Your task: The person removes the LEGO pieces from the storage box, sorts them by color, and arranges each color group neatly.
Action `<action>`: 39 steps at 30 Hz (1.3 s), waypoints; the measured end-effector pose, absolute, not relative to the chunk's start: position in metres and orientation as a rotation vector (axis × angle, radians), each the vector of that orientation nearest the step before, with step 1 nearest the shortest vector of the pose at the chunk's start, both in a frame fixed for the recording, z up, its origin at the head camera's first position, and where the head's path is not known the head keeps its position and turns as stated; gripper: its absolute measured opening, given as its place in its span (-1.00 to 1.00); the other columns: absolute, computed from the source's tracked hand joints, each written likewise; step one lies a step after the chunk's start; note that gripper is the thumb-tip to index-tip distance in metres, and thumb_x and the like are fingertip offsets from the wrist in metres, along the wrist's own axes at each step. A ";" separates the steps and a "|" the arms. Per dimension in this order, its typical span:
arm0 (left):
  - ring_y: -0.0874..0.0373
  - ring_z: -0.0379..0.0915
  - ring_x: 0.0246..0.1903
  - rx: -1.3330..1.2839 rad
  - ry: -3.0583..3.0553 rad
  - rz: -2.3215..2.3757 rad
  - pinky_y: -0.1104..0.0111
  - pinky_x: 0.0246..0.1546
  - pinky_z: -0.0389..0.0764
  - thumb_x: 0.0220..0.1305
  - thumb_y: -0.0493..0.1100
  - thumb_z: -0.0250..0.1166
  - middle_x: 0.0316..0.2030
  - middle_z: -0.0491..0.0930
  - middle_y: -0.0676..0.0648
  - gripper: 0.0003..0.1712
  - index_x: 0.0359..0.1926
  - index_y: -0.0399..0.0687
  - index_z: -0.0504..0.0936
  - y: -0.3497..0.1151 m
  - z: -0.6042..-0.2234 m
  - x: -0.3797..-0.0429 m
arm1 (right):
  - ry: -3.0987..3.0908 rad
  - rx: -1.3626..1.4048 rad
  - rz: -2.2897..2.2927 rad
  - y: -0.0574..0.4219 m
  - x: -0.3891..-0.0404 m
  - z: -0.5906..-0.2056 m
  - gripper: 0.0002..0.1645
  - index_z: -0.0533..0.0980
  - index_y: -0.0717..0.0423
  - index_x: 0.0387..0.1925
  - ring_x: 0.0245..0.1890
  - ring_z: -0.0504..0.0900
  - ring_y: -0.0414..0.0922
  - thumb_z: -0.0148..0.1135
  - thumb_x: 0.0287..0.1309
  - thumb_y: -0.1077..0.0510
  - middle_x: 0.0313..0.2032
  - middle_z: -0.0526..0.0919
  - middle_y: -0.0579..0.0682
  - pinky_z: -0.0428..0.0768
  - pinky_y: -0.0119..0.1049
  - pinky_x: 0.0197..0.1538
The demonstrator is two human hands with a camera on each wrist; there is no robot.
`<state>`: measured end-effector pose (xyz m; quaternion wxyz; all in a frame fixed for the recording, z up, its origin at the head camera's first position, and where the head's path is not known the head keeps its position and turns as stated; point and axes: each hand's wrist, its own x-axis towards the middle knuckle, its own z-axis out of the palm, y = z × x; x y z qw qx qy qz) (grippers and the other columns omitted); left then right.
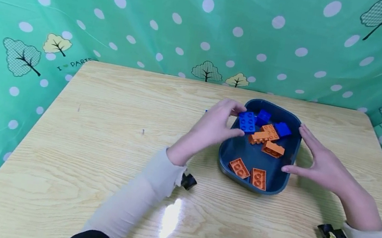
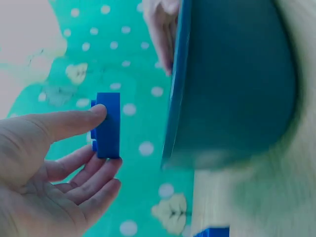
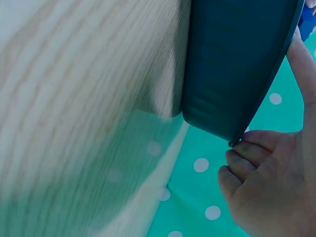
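My left hand (image 1: 214,122) pinches a blue toy building brick (image 1: 247,122) between thumb and fingers, above the left rim of a dark blue bin (image 1: 244,156). In the left wrist view the brick (image 2: 109,126) stands on edge, apart from the bin's wall (image 2: 232,89). Fairly straight fingers of my right hand (image 1: 328,170) touch the bin's right rim, the thumb lying across it nearer me. Inside the bin lie two other blue bricks, one (image 1: 263,117) at the back and one (image 1: 283,129) to its right, with several orange bricks (image 1: 273,149).
Another blue brick (image 2: 213,232) sits on the wooden table (image 1: 107,135), mostly hidden behind my left hand in the head view. A green dotted cloth (image 1: 190,24) hangs behind the table. Small black devices (image 1: 189,181) are strapped at both wrists.
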<state>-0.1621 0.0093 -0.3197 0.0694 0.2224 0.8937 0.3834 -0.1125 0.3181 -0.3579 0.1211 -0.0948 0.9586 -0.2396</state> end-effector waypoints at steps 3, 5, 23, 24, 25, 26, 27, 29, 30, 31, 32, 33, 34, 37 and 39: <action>0.12 0.50 0.20 0.635 2.661 1.273 0.32 0.34 0.45 0.17 -0.13 0.48 0.20 0.50 -0.05 -0.35 0.26 -0.08 0.47 -0.006 -0.320 -0.171 | 2.796 -0.275 -0.696 0.318 -0.113 -0.358 0.47 -0.35 -0.09 0.59 0.54 -0.14 0.37 0.51 -0.01 -0.21 0.60 -0.37 -0.01 0.10 0.49 0.34; 0.09 0.51 0.21 0.603 2.633 1.366 0.30 0.36 0.44 0.17 -0.16 0.48 0.21 0.51 -0.07 -0.35 0.27 -0.10 0.47 -0.017 -0.322 -0.178 | 2.795 -0.273 -0.690 0.318 -0.113 -0.358 0.48 -0.35 -0.09 0.59 0.54 -0.14 0.37 0.51 -0.01 -0.22 0.60 -0.38 -0.01 0.10 0.49 0.34; -0.03 0.42 0.33 0.361 2.632 1.433 0.19 0.39 0.43 0.20 -0.27 0.43 0.30 0.45 -0.13 -0.32 0.31 -0.15 0.40 -0.084 -0.358 -0.219 | 2.784 -0.258 -0.659 0.317 -0.114 -0.357 0.49 -0.36 -0.07 0.59 0.53 -0.13 0.38 0.50 -0.02 -0.25 0.60 -0.39 0.00 0.08 0.48 0.36; -0.04 0.42 0.33 0.359 2.627 1.431 0.19 0.38 0.43 0.20 -0.28 0.43 0.30 0.45 -0.14 -0.32 0.31 -0.17 0.40 -0.085 -0.361 -0.220 | 2.788 -0.264 -0.659 0.317 -0.114 -0.357 0.49 -0.35 -0.07 0.59 0.53 -0.12 0.39 0.50 -0.02 -0.25 0.60 -0.39 0.00 0.09 0.48 0.36; -0.04 0.42 0.33 0.358 2.622 1.426 0.19 0.38 0.44 0.20 -0.29 0.42 0.30 0.44 -0.15 -0.33 0.31 -0.19 0.40 -0.086 -0.363 -0.221 | 2.790 -0.267 -0.661 0.318 -0.114 -0.357 0.49 -0.35 -0.07 0.59 0.53 -0.12 0.39 0.51 -0.02 -0.25 0.60 -0.38 -0.01 0.10 0.48 0.35; -0.04 0.42 0.33 0.351 2.620 1.416 0.19 0.38 0.44 0.20 -0.30 0.42 0.31 0.44 -0.15 -0.32 0.32 -0.19 0.39 -0.087 -0.365 -0.222 | 2.792 -0.270 -0.661 0.318 -0.114 -0.357 0.49 -0.34 -0.07 0.59 0.53 -0.11 0.38 0.51 -0.02 -0.25 0.60 -0.38 -0.01 0.10 0.48 0.36; -0.03 0.41 0.33 0.344 2.623 1.397 0.20 0.38 0.44 0.20 -0.29 0.42 0.31 0.43 -0.14 -0.32 0.32 -0.18 0.39 -0.087 -0.367 -0.222 | 2.796 -0.273 -0.662 0.318 -0.114 -0.357 0.48 -0.34 -0.07 0.59 0.53 -0.11 0.38 0.51 -0.02 -0.25 0.60 -0.38 -0.01 0.10 0.48 0.35; -0.03 0.40 0.34 0.332 2.620 1.362 0.21 0.38 0.43 0.20 -0.28 0.42 0.32 0.42 -0.14 -0.31 0.33 -0.17 0.38 -0.089 -0.371 -0.223 | 2.796 -0.273 -0.663 0.318 -0.114 -0.357 0.48 -0.34 -0.07 0.59 0.53 -0.10 0.38 0.51 -0.02 -0.25 0.60 -0.37 -0.01 0.11 0.48 0.35; -0.02 0.40 0.34 0.328 2.618 1.350 0.21 0.38 0.43 0.21 -0.27 0.42 0.33 0.42 -0.13 -0.31 0.33 -0.16 0.38 -0.089 -0.373 -0.223 | 2.797 -0.273 -0.663 0.318 -0.114 -0.357 0.48 -0.34 -0.07 0.59 0.53 -0.10 0.38 0.51 -0.02 -0.25 0.60 -0.37 0.00 0.11 0.48 0.35; -0.02 0.39 0.34 0.324 2.616 1.335 0.22 0.38 0.43 0.21 -0.27 0.41 0.33 0.42 -0.13 -0.31 0.34 -0.15 0.38 -0.090 -0.375 -0.224 | 2.797 -0.271 -0.661 0.318 -0.114 -0.357 0.49 -0.34 -0.07 0.59 0.53 -0.10 0.38 0.51 -0.02 -0.25 0.60 -0.37 0.00 0.11 0.48 0.35; -0.01 0.39 0.34 0.319 2.615 1.321 0.22 0.38 0.44 0.21 -0.26 0.41 0.33 0.41 -0.12 -0.31 0.34 -0.15 0.38 -0.090 -0.377 -0.224 | 2.798 -0.270 -0.659 0.318 -0.114 -0.356 0.49 -0.34 -0.07 0.59 0.53 -0.10 0.38 0.51 -0.02 -0.25 0.60 -0.37 0.00 0.10 0.48 0.35; -0.01 0.39 0.34 0.318 2.611 1.310 0.22 0.37 0.44 0.21 -0.27 0.41 0.33 0.41 -0.13 -0.31 0.34 -0.14 0.38 -0.090 -0.378 -0.224 | 2.798 -0.268 -0.659 0.318 -0.114 -0.356 0.49 -0.34 -0.08 0.59 0.53 -0.10 0.38 0.51 -0.03 -0.25 0.60 -0.37 0.00 0.10 0.48 0.36; -0.01 0.40 0.34 0.319 2.607 1.303 0.22 0.37 0.45 0.21 -0.27 0.41 0.33 0.41 -0.13 -0.31 0.34 -0.15 0.38 -0.090 -0.380 -0.224 | 2.797 -0.267 -0.659 0.317 -0.115 -0.356 0.49 -0.34 -0.08 0.59 0.53 -0.11 0.38 0.51 -0.03 -0.25 0.60 -0.37 0.00 0.10 0.48 0.36; 0.00 0.41 0.33 0.319 2.605 1.275 0.22 0.36 0.46 0.21 -0.28 0.41 0.34 0.41 -0.13 -0.32 0.34 -0.14 0.39 -0.090 -0.384 -0.224 | 2.799 -0.268 -0.660 0.317 -0.114 -0.356 0.49 -0.34 -0.07 0.59 0.53 -0.11 0.37 0.51 -0.03 -0.25 0.60 -0.37 0.00 0.10 0.47 0.36; 0.00 0.41 0.33 0.320 2.602 1.261 0.23 0.36 0.46 0.20 -0.29 0.41 0.34 0.41 -0.13 -0.31 0.34 -0.14 0.39 -0.089 -0.385 -0.224 | 2.799 -0.269 -0.663 0.317 -0.114 -0.355 0.48 -0.33 -0.07 0.59 0.54 -0.12 0.37 0.51 -0.02 -0.25 0.60 -0.37 -0.01 0.10 0.47 0.36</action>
